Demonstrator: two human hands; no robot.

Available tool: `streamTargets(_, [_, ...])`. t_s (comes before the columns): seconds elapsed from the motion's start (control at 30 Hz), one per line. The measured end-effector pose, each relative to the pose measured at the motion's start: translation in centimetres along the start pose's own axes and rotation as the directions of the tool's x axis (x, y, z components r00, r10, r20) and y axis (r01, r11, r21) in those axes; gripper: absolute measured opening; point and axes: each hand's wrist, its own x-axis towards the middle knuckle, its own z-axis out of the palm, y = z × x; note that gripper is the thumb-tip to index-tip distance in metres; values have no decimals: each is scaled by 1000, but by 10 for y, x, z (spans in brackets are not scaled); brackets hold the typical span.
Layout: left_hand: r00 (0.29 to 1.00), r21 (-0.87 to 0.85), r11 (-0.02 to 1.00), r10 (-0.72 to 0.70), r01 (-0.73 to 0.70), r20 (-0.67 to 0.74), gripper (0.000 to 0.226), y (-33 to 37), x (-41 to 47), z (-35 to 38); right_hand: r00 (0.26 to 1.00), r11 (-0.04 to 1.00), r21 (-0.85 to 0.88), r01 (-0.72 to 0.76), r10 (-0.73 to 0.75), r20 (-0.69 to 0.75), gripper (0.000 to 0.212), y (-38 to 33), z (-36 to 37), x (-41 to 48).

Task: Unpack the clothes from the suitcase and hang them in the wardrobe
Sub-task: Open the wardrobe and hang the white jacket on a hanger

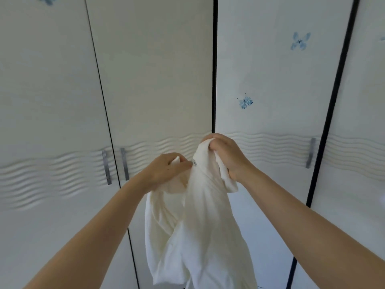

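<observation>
A cream-white garment (198, 230) hangs in folds in front of the white wardrobe (158, 80), whose doors are closed. My right hand (227, 155) grips the top of the garment in a fist, raised a little higher. My left hand (166, 170) pinches another part of the fabric just to the left, next to a small metal piece (194, 162) that peeks out between the hands; whether it is a hanger hook is unclear. The suitcase is out of view.
Two metal door handles (115, 166) sit left of my hands and another handle (310, 153) to the right. Dark gaps run between the door panels. Blue butterfly prints (300, 41) decorate the right-hand door.
</observation>
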Motion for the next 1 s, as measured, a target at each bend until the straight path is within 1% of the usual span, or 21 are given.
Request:
streamTargets(0.07, [995,-70,996,-44,51,95,66,-10,1,-12,1000,1000,18,24,-23,-15,28,-2,14,13])
streamTargets(0.1, [986,-89,994,-53,68,158,75,-13,-1,-17,999,999,32,32,-32,-17,30,-3,20,19])
streamTargets(0.13, [973,-77,995,-48,67,225,77,-16,-3,-22,999,998,52,44,-43,-13,31,-3,25,24])
streamTargets(0.17, [962,-27,998,-51,60,269,75,-21,-3,-26,998,996,75,55,-56,-1,31,-3,31,29])
streamTargets(0.2, [958,52,998,-57,44,281,69,-24,-3,-28,998,994,91,66,-67,7,31,-2,34,33])
streamTargets(0.27, [980,182,982,-75,41,185,51,-38,2,-33,997,992,113,57,-62,45,32,0,46,44])
streamTargets(0.33, [996,174,982,-80,74,26,49,-52,7,-42,997,987,159,11,-23,77,32,2,59,57])
streamTargets(0.4, [985,217,967,-103,132,-141,53,-64,10,-52,994,980,199,-26,4,108,26,4,68,69])
streamTargets(0.43, [971,240,956,-118,167,-208,51,-69,14,-57,991,983,183,-22,-2,130,22,7,72,76])
streamTargets(0.47, [958,247,950,-125,190,-256,43,-73,16,-60,988,994,113,-6,-11,152,21,11,72,79])
streamTargets(0.5, [946,261,943,-127,209,-298,33,-77,20,-64,980,1000,6,20,-21,195,30,15,74,85])
streamTargets(0.53, [938,293,932,-112,214,-327,25,-79,23,-66,968,995,-94,36,-11,249,49,19,76,88])
streamTargets(0.57, [931,337,915,-94,220,-353,22,-80,26,-68,950,986,-165,29,24,312,75,22,79,92])
streamTargets(0.6, [922,371,902,-69,221,-381,21,-81,28,-70,924,974,-226,19,69,376,96,23,82,93])
streamTargets(0.63, [908,390,894,-42,221,-417,22,-82,31,-71,893,963,-269,29,95,439,100,26,83,97])
streamTargets(0.67, [891,395,892,-21,222,-453,21,-84,35,-72,869,954,-296,53,102,483,89,28,83,104])
streamTargets(0.73, [866,391,893,0,226,-500,23,-87,40,-75,828,951,-288,116,68,557,55,28,84,113])
streamTargets(0.77, [859,386,893,1,230,-512,26,-88,42,-76,814,949,-278,148,43,579,49,28,85,117])
streamTargets(0.83, [853,379,898,9,222,-522,32,-90,48,-79,813,953,-255,164,16,582,48,31,89,127])
streamTargets(0.9, [849,375,902,18,215,-528,36,-91,51,-80,814,968,-221,116,34,580,43,36,93,137])
streamTargets(1.0, [819,364,900,12,242,-574,40,-95,56,-83,765,983,-180,28,95,638,22,42,99,150])
